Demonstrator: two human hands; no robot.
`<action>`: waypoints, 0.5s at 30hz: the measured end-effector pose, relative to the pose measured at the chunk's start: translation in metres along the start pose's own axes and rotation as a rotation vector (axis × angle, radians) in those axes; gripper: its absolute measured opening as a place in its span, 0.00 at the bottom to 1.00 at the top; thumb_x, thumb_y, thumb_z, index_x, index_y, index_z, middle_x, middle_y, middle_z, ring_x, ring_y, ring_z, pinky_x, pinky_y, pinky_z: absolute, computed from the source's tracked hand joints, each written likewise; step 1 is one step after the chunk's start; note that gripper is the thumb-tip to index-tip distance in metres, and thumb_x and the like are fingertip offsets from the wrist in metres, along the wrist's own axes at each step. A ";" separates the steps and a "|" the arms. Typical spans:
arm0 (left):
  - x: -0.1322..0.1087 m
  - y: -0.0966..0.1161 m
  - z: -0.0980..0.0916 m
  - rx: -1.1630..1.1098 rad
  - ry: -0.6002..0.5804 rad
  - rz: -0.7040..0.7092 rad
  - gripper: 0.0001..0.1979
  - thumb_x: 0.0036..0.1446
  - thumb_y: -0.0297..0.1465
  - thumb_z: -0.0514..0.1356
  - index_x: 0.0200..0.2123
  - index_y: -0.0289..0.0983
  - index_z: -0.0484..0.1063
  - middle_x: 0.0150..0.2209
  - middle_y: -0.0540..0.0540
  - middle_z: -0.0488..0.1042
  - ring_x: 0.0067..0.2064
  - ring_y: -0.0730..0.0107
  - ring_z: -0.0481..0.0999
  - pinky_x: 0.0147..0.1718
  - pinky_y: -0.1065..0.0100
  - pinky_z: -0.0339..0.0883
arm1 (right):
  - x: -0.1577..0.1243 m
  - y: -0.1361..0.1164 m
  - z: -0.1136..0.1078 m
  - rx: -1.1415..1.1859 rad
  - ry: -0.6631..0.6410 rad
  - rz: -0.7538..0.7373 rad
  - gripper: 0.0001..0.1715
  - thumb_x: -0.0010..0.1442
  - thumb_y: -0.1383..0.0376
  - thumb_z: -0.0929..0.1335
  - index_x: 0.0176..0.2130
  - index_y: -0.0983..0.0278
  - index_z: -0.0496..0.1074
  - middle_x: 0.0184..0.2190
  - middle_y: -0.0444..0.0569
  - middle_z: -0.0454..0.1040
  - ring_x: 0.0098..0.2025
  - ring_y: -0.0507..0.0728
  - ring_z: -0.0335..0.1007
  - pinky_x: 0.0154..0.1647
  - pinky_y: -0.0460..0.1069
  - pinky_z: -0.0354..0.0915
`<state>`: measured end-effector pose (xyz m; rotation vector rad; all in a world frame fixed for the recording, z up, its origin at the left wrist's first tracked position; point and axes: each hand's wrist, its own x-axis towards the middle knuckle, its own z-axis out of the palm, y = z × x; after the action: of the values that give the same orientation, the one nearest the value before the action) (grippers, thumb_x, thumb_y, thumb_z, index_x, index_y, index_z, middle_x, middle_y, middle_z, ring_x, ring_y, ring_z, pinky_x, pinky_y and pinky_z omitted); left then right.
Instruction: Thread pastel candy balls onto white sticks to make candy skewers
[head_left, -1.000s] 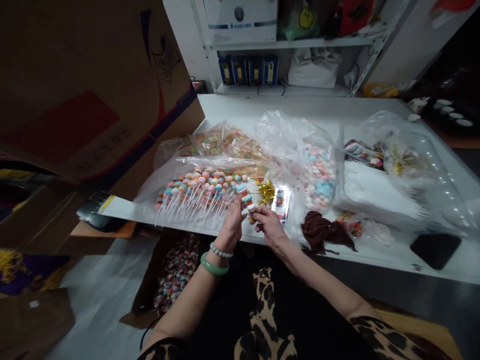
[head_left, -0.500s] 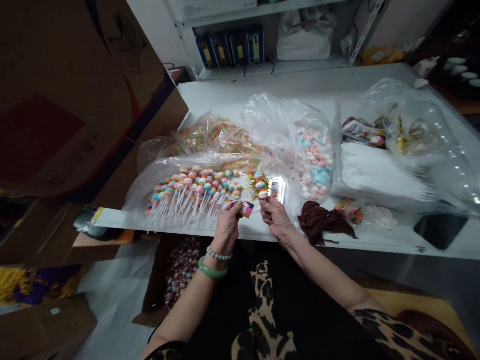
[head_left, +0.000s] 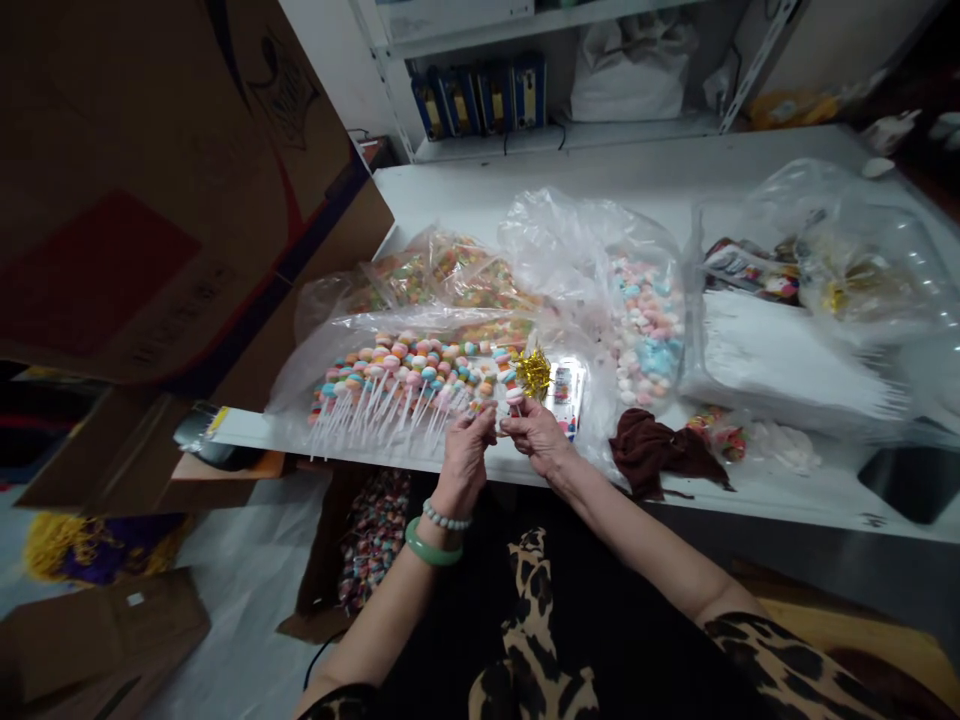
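Observation:
My left hand (head_left: 466, 462) and my right hand (head_left: 537, 437) meet just over the table's front edge. The right fingers pinch a candy skewer (head_left: 514, 397) topped with gold tinsel (head_left: 532, 372). The left fingertips press against a small thin item beside that stick, probably a printed label, mostly hidden by the fingers. Behind the hands lies a clear plastic bag of pastel candy skewers (head_left: 397, 372) with white sticks. A strip of printed labels (head_left: 566, 395) lies just beyond my right hand.
A bag of loose pastel candies (head_left: 649, 325) and a white stack (head_left: 780, 365) sit to the right, near a brown cloth (head_left: 660, 455). A cardboard box (head_left: 150, 190) looms left. Below the table stands a box of wrapped candies (head_left: 373, 535).
My hands have drawn closer together, and the coloured label seen in the left fingers is now hidden. The view has shifted slightly, so the table appears to sit a little further right.

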<state>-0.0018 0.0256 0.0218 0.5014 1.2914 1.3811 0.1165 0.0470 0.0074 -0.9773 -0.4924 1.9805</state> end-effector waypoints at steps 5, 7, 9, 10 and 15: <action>0.010 0.009 -0.009 -0.042 0.026 0.047 0.14 0.39 0.36 0.72 0.25 0.34 0.73 0.23 0.52 0.72 0.23 0.79 0.67 0.25 0.72 0.59 | 0.003 0.004 0.001 -0.059 0.027 -0.020 0.26 0.32 0.65 0.76 0.34 0.64 0.68 0.19 0.35 0.66 0.13 0.41 0.44 0.13 0.42 0.32; 0.012 0.011 -0.006 -0.109 0.038 0.080 0.14 0.39 0.33 0.72 0.26 0.34 0.73 0.24 0.53 0.72 0.24 0.80 0.66 0.26 0.73 0.58 | 0.003 0.005 0.004 -0.055 0.029 -0.020 0.24 0.33 0.64 0.76 0.32 0.64 0.68 0.16 0.34 0.62 0.13 0.42 0.42 0.14 0.42 0.32; 0.013 0.012 -0.003 -0.177 0.067 0.085 0.14 0.39 0.32 0.72 0.28 0.36 0.72 0.25 0.54 0.72 0.24 0.81 0.65 0.25 0.73 0.57 | 0.003 0.007 0.009 -0.055 0.037 -0.021 0.22 0.35 0.61 0.76 0.30 0.64 0.68 0.15 0.33 0.58 0.14 0.42 0.40 0.14 0.42 0.33; 0.014 0.013 -0.002 -0.194 0.089 0.079 0.15 0.39 0.33 0.72 0.28 0.36 0.71 0.25 0.54 0.71 0.24 0.81 0.64 0.24 0.73 0.56 | 0.004 0.008 0.011 -0.062 0.045 -0.020 0.22 0.36 0.60 0.76 0.30 0.65 0.68 0.14 0.33 0.57 0.14 0.42 0.40 0.14 0.43 0.33; 0.014 0.016 -0.007 -0.145 0.190 0.055 0.20 0.40 0.42 0.71 0.27 0.37 0.67 0.20 0.57 0.65 0.20 0.83 0.60 0.20 0.75 0.52 | 0.005 0.011 0.016 -0.144 0.127 -0.049 0.20 0.40 0.55 0.75 0.27 0.63 0.66 0.13 0.33 0.54 0.13 0.43 0.39 0.14 0.44 0.33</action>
<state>-0.0184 0.0384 0.0287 0.3144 1.3250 1.5860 0.0965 0.0455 0.0077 -1.1616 -0.5877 1.8464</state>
